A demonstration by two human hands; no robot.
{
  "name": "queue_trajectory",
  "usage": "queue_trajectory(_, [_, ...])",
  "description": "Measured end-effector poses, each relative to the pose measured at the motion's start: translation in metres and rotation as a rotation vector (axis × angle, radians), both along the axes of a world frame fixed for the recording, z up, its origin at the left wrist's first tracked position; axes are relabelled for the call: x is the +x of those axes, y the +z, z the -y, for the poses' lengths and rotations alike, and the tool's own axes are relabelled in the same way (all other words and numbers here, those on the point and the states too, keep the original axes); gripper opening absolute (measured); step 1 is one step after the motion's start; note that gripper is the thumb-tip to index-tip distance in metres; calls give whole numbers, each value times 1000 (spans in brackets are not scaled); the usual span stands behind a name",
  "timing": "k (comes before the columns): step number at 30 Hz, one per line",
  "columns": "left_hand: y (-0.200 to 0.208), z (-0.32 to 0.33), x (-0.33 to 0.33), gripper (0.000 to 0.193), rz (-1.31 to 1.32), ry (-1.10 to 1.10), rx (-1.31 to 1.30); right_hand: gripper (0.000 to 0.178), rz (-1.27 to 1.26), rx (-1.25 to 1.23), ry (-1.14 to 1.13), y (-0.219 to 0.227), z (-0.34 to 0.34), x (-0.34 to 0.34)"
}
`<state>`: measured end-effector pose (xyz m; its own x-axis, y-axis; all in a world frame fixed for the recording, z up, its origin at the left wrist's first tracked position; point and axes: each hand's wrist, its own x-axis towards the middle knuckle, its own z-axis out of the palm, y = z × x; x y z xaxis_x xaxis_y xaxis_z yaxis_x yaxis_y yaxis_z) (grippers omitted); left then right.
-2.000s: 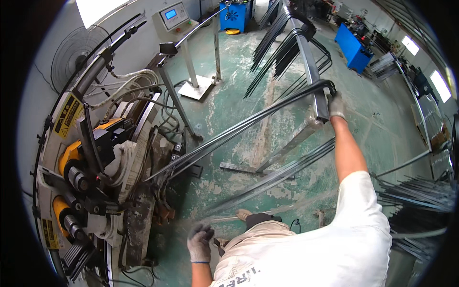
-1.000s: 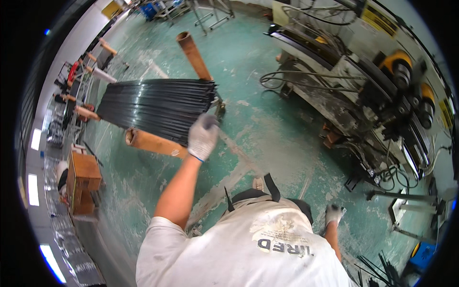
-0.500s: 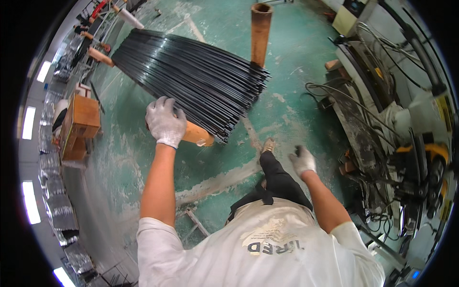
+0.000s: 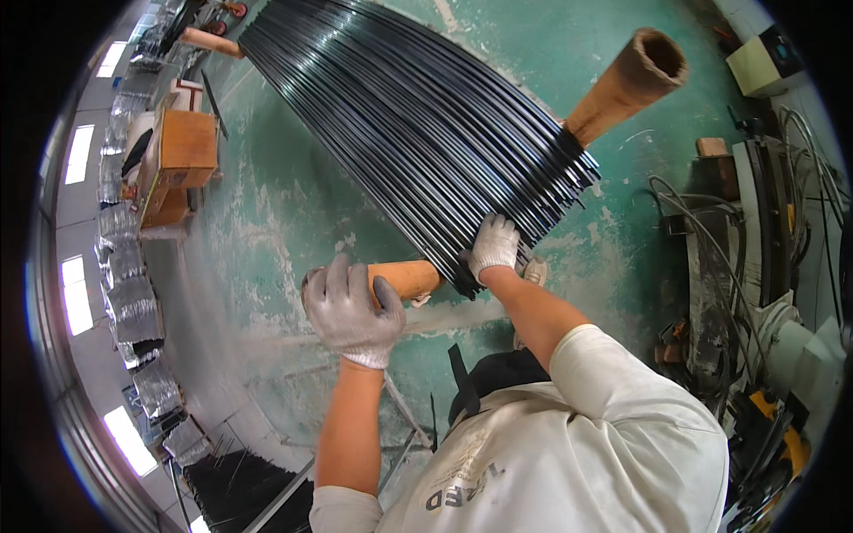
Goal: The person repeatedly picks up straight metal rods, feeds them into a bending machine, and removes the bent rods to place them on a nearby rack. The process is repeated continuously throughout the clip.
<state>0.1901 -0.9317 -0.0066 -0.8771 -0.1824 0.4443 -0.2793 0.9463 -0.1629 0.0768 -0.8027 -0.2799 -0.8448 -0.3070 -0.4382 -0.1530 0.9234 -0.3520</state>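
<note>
Newly bringing the right hand (image 4: 494, 244) onto the near ends of black rods (image 4: 400, 124) lying toward twelve o'clock; resting fingers close together, not showing any pinch; holding the left hand (image 4: 355, 311) loosely spread by the brown tube (image 4: 402, 277), toward eight; not yet lifting any rod.

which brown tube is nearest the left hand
The lower tube, beside the black bars: the left hand overlaps its outer end; the upper-right tube and upper-left tube are farther.
</note>
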Motion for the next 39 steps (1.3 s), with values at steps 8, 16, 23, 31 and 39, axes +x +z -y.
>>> queue_trajectory(8, [-3, 13, -21, 14, 14, 35, -66, 62, 226, 85, 106, -5, 22, -29])
queue_trajectory(16, [-7, 13, -13, 12, 85, 99, -14, 39, 418, 16, 220, -13, 16, -48])
queue_trajectory(23, [0, 8, -20, 12, 36, 79, -45, 51, 438, 68, 271, -5, 3, -75])
queue_trajectory(31, [9, 6, -14, 14, 17, 10, -28, 74, 772, -231, 147, -18, -17, -78])
queue_trajectory(39, [16, -7, 4, 13, -61, -156, 136, 101, 697, -119, -47, 92, -87, -47])
